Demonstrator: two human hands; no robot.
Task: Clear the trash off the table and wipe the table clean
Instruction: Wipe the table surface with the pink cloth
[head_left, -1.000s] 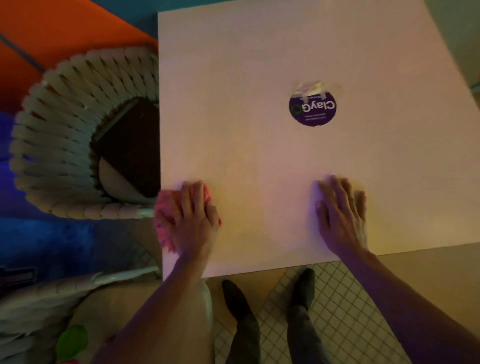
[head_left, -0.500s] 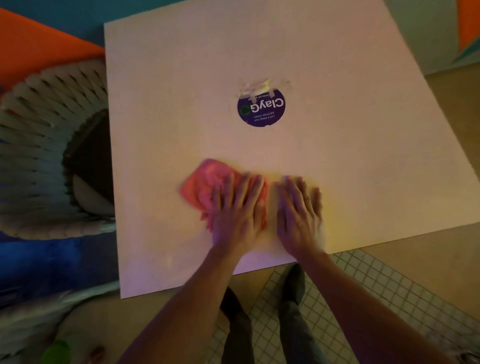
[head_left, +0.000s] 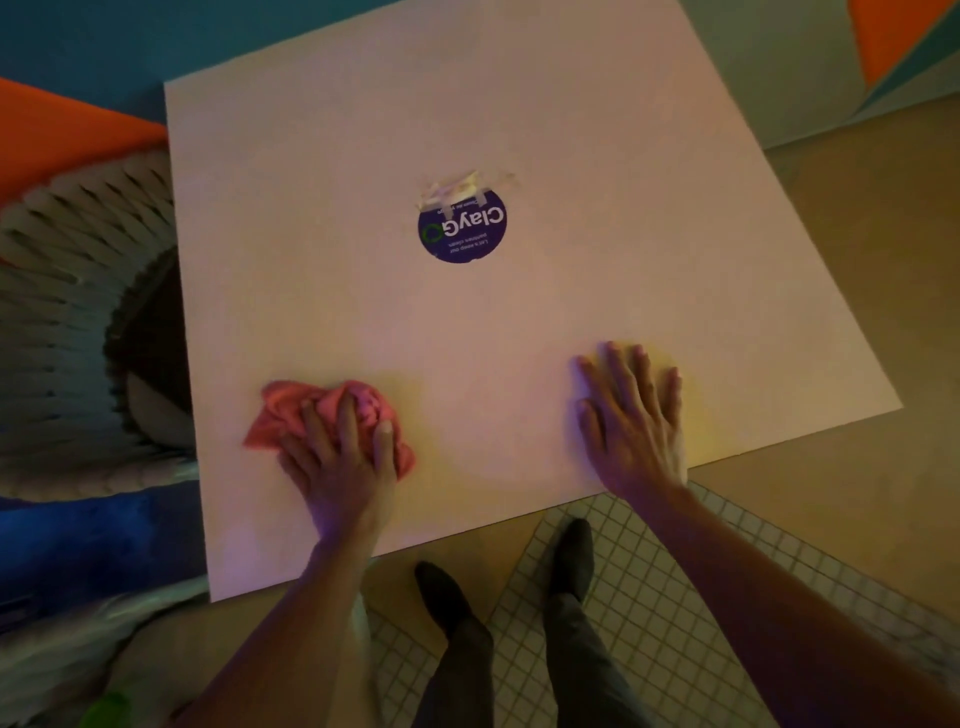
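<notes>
Left hand (head_left: 340, 457) presses the bunched pink cloth (head_left: 332, 410) below-left of the round sticker (head_left: 462, 228), right hand (head_left: 631, 421) flat on the table (head_left: 623, 156); trash seemingly gone, wiping underway.

Pink cloth (head_left: 332, 410) showing against pale whitish table (head_left: 597, 156). Round sticker (head_left: 462, 228) reading dark purple with white lettering, green ring. Chair (head_left: 67, 291) showing off-white woven slats. Floor tiles (head_left: 649, 597) showing white grid pattern. Shoes (head_left: 571, 551) looking black. Orange and teal showing behind.

Bunched pink cloth (head_left: 317, 410) on white table (head_left: 597, 156), near-left area
</notes>
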